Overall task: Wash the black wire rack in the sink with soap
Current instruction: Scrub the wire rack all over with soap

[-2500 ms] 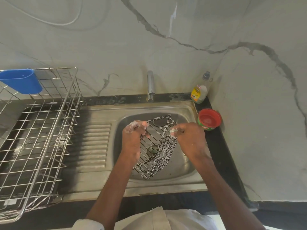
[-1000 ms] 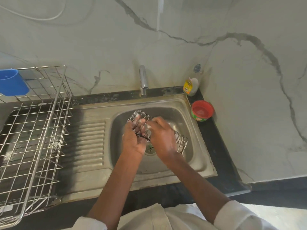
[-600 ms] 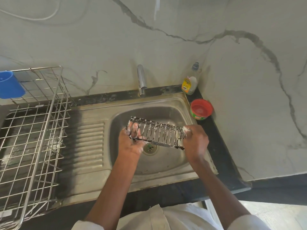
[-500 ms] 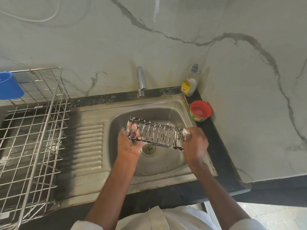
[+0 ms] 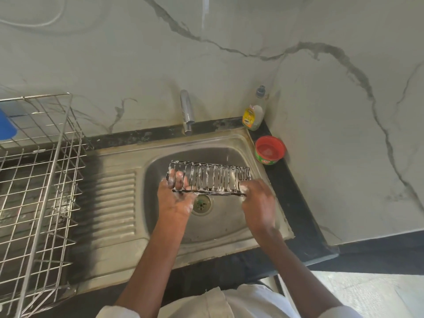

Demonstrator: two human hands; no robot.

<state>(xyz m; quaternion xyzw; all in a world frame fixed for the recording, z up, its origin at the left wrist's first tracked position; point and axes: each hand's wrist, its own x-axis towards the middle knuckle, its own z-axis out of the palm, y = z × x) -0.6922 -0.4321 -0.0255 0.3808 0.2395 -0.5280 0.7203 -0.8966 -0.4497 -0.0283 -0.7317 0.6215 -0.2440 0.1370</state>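
Both soapy hands hold the black wire rack level above the sink drain: the left hand curls fingers through its left end, the right hand grips its right end. Behind stand a tap, soap bottle and red tub.

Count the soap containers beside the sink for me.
2. A clear dish soap bottle stands in the back right corner against the wall; a red tub sits just in front of it, right of the sink. Others may lie out of view.
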